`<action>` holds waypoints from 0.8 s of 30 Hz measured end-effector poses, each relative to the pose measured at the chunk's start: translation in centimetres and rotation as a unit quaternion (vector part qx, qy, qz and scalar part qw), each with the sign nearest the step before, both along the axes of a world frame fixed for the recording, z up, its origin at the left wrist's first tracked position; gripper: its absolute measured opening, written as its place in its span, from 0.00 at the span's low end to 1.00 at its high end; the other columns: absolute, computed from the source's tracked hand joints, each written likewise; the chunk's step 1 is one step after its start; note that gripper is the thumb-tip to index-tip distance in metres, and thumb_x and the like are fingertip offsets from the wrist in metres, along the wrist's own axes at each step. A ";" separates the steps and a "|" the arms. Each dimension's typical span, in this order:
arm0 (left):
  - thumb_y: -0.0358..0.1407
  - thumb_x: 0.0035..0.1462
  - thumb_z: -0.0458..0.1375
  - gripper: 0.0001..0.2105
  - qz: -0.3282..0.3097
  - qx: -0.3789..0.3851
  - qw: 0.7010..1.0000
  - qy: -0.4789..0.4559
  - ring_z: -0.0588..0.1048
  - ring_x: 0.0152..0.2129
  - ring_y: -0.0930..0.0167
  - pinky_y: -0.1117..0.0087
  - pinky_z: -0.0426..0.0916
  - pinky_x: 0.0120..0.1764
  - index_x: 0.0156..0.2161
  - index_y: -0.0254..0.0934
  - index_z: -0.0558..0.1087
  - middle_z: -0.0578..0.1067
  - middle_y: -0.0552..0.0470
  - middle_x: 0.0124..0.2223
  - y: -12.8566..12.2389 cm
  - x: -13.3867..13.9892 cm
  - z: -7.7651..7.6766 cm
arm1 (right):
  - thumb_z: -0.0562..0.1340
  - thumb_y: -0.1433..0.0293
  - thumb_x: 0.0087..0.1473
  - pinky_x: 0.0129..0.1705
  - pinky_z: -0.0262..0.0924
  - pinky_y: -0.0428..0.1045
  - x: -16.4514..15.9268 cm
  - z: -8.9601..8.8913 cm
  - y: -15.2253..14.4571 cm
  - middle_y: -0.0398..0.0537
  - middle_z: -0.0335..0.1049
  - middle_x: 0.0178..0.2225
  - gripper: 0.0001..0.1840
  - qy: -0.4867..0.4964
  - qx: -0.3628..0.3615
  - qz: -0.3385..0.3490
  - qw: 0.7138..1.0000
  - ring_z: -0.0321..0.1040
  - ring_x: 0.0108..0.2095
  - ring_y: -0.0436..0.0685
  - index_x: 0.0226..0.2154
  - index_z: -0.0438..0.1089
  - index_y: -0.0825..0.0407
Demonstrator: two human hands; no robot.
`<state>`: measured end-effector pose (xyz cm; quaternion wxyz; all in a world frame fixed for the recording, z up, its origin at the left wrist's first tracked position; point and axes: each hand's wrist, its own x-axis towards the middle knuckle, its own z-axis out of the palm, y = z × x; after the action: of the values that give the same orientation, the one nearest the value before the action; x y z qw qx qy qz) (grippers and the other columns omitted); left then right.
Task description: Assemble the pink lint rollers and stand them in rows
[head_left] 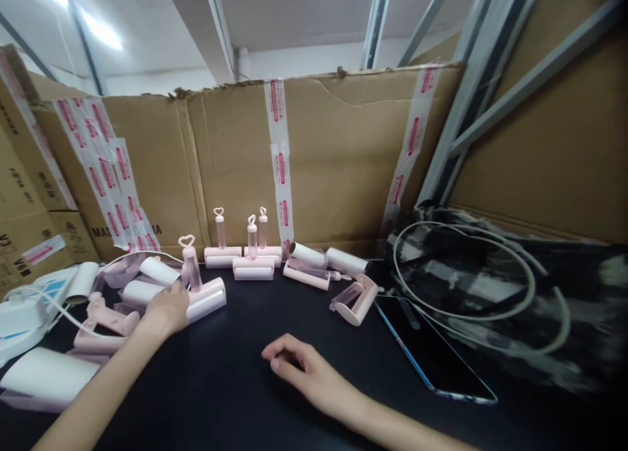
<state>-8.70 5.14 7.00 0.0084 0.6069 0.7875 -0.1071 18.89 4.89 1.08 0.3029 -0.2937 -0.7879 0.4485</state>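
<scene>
1. at the far left, a white plug (pixel 24 313) with a white cable sits beside a large white roll (pixel 49 376), which lies on its side close to the left forearm.
2. next, pink handle pieces (pixel 110 319) and more white rolls (pixel 142 292) lie in a loose heap, just left of the left hand (pixel 169 307).
3. the left hand reaches forward, back up, its fingers bent at the near left end of a pink roller (pixel 209 299); whether they pinch it or only touch it, i cannot tell.
4. that pink roller is on the black table (pixel 235 366), its clear handle upright with a heart loop on top; the head's long axis slants, its right end farther away. the left hand is clearly the nearer one; from the right hand, the roller lies forward and to the left, well apart.
5. behind it, three standing rollers (pixel 252 268) are near the cardboard.
6. the right hand (pixel 307 372) is loosely curled, a small gap between thumb and forefinger, nothing visible in it.
7. farther right, loose roller parts (pixel 360 300) lie next to a phone (pixel 436 349).
</scene>
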 end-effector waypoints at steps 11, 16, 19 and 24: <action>0.38 0.58 0.54 0.16 -0.027 0.067 0.996 0.047 0.71 0.42 0.66 0.59 0.68 0.42 0.50 0.34 0.65 0.69 0.45 0.49 7.8 0.2 1.2 | 0.61 0.71 0.50 0.42 0.62 0.49 -0.1 -0.8 -0.8 0.47 0.66 0.37 0.08 -0.033 0.079 0.040 0.995 0.65 0.36 0.52 0.36 0.71 0.51; 0.37 0.57 0.55 0.17 -0.081 0.132 0.987 0.052 0.69 0.45 0.64 0.57 0.66 0.46 0.51 0.34 0.65 0.67 0.44 0.52 8.7 0.3 0.4 | 0.60 0.73 0.50 0.37 0.63 0.45 0.2 -0.3 -0.8 0.47 0.67 0.37 0.07 -0.056 0.113 0.047 0.991 0.67 0.34 0.51 0.34 0.71 0.52; 0.36 0.48 0.61 0.33 -0.066 0.177 0.980 0.056 0.65 0.50 0.56 0.59 0.62 0.48 0.57 0.24 0.56 0.64 0.33 0.54 8.4 0.6 0.3 | 0.56 0.73 0.54 0.34 0.64 0.43 1.6 3.2 0.6 0.47 0.69 0.36 0.09 -0.111 0.186 0.042 0.975 0.69 0.31 0.49 0.35 0.71 0.53; 0.40 0.53 0.51 0.36 -0.102 0.278 0.955 0.036 0.60 0.53 0.51 0.56 0.58 0.50 0.62 0.22 0.44 0.57 0.31 0.60 2.7 3.6 1.4 | 0.53 0.77 0.53 0.47 0.57 0.50 5.7 9.9 6.3 0.53 0.69 0.45 0.17 -0.321 0.330 -0.141 0.877 0.65 0.47 0.59 0.44 0.69 0.52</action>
<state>-5.14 7.79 8.41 -0.1996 0.6578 0.7202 0.0939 24.61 11.17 10.96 0.1725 -0.4125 -0.8945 -0.0036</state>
